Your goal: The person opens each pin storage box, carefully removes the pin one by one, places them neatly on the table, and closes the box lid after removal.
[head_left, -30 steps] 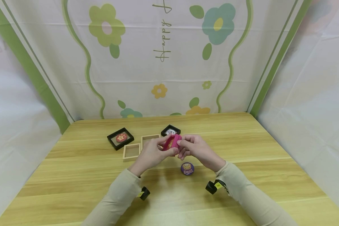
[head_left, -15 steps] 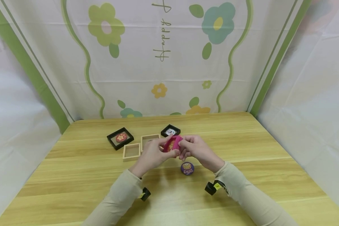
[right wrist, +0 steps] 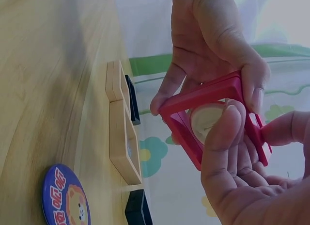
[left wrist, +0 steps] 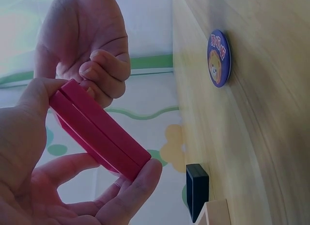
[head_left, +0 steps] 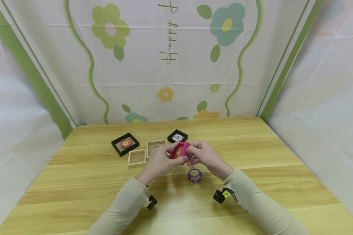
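Note:
My left hand (head_left: 160,160) grips a pink square display frame (head_left: 179,151) by its edges, held up above the table. Inside the frame sits a round orange badge, whose pale back (right wrist: 206,122) shows in the right wrist view. With curled fingers, my right hand (head_left: 207,157) pinches the frame's right edge. The left wrist view shows the pink frame (left wrist: 99,130) side-on, a thin seam running between its two halves. Below the hands, a purple round badge (head_left: 195,175) with a cartoon animal face lies on the table.
Behind the hands stands a small black frame (head_left: 169,138) with a white badge. Further left lie a larger black frame (head_left: 119,150) with a red badge and two pale wooden frames, one (head_left: 137,149) nearer, the other (head_left: 157,141) partly hidden by my left hand.
The pink frame has shifted slightly right and turned a little, so more of its face shows. Both hands keep their hold and barely move. The purple badge stays put.

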`<state>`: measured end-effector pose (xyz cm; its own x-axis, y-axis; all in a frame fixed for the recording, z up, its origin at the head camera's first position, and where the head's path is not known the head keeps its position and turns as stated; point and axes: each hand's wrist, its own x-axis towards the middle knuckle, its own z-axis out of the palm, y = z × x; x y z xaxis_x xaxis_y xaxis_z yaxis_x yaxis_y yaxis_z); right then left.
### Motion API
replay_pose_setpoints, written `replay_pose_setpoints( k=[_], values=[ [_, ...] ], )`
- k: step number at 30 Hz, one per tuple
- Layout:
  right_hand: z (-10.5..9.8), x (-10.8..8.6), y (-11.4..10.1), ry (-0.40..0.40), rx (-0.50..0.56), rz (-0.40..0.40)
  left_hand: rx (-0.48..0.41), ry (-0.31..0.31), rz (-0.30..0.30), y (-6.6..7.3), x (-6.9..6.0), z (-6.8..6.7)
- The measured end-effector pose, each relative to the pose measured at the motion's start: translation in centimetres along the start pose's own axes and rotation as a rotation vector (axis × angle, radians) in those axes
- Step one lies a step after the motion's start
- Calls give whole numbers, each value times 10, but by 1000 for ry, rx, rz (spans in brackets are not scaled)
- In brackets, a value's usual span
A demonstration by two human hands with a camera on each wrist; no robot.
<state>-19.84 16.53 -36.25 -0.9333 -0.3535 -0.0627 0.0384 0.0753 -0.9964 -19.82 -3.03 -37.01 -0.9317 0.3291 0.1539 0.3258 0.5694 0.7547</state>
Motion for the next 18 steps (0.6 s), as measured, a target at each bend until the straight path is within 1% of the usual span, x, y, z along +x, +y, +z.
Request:
replay_pose_setpoints(
  k=[11,13,18],
  values=[
    [0,1,2,-6,0,2,-5,3,12,1,-1,0],
    [0,1,2,-6,1,1,6,6,16,1,-2,1],
    [0,2,4,10,-9,11,66,20,35,2,-2,1]
  ],
)
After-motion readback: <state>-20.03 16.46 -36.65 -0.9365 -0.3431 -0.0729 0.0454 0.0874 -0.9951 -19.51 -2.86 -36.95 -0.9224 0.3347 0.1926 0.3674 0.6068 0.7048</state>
